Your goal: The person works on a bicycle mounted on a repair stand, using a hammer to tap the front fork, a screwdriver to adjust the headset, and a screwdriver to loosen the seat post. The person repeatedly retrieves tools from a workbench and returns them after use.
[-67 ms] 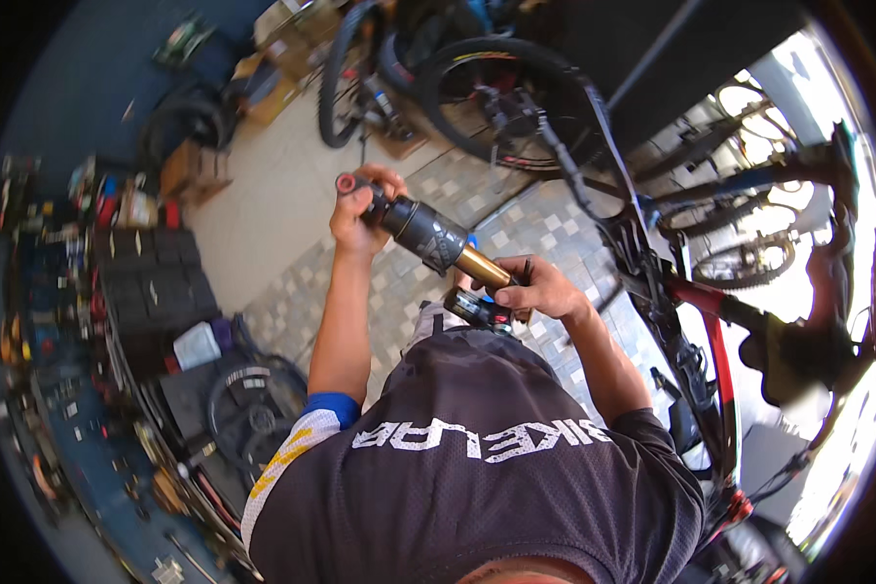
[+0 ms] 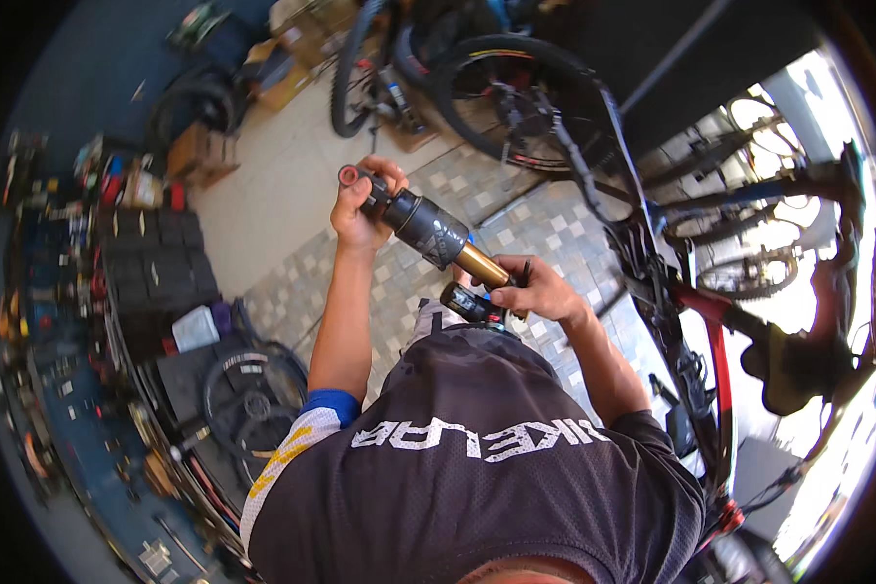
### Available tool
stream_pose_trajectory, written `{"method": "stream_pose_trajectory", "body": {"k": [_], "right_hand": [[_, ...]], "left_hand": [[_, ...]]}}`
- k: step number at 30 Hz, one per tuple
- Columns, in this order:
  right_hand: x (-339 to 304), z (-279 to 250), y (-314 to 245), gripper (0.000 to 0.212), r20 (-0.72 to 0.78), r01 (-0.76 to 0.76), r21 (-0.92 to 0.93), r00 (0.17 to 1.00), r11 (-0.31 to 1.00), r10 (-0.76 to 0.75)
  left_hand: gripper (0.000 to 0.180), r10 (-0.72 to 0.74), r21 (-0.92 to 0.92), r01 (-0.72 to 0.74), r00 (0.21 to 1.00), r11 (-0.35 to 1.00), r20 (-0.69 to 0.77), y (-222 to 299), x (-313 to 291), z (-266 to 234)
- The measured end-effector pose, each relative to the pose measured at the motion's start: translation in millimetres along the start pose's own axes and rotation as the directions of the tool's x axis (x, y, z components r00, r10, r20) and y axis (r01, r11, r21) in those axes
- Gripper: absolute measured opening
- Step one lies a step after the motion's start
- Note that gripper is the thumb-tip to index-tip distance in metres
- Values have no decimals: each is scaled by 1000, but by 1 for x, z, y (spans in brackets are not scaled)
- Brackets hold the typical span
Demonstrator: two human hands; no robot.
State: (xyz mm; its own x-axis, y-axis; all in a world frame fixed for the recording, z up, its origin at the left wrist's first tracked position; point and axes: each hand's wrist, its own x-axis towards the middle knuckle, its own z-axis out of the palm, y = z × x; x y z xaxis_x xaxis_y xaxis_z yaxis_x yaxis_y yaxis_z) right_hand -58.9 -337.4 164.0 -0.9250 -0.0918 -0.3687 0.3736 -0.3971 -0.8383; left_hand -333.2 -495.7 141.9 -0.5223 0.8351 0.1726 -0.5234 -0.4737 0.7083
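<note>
A bike rear shock with a black body and a gold shaft is held slantwise in front of my chest, its far end up to the left. My left hand wraps round the black far end, beside a red-ringed eyelet, with the thumb on top. Around the lower end of the gold shaft, my right hand is closed, its thumb pressing from above. A black cylinder sits by that lower end, just left of my right hand; how it joins the shock is hidden.
To the right stands a bike frame with black and red tubes, close to my right arm. Several bikes with wheels are beyond it. At left are black drawers, a loose wheel and a cardboard box. Mosaic tiles cover the floor.
Both hands keep their hold on the shock, which has barely moved. The surroundings have shifted slightly in the picture.
</note>
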Motion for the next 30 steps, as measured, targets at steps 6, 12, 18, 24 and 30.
{"method": "stream_pose_trajectory", "body": {"k": [6, 12, 18, 24, 30], "right_hand": [[59, 65, 7, 49, -48, 105, -306, 991, 946, -125], [129, 141, -10, 50, 133, 242, -380, 969, 893, -206], [224, 248, 21, 47, 311, 269, -511, 943, 816, -117], [304, 382, 55, 50, 391, 401, -653, 905, 643, -167], [341, 485, 65, 55, 559, 638, -680, 770, 362, -307]], "left_hand": [[75, 232, 85, -220, 828, 972, -511, 56, -74, -3], [77, 295, 130, -267, 810, 955, -507, 76, -206, -52], [58, 429, 440, -165, 666, 883, -610, 145, -288, -76], [53, 540, 472, -267, 490, 840, -684, 224, -377, -151], [74, 628, 524, -359, 551, 772, -549, 318, -436, -180]]}}
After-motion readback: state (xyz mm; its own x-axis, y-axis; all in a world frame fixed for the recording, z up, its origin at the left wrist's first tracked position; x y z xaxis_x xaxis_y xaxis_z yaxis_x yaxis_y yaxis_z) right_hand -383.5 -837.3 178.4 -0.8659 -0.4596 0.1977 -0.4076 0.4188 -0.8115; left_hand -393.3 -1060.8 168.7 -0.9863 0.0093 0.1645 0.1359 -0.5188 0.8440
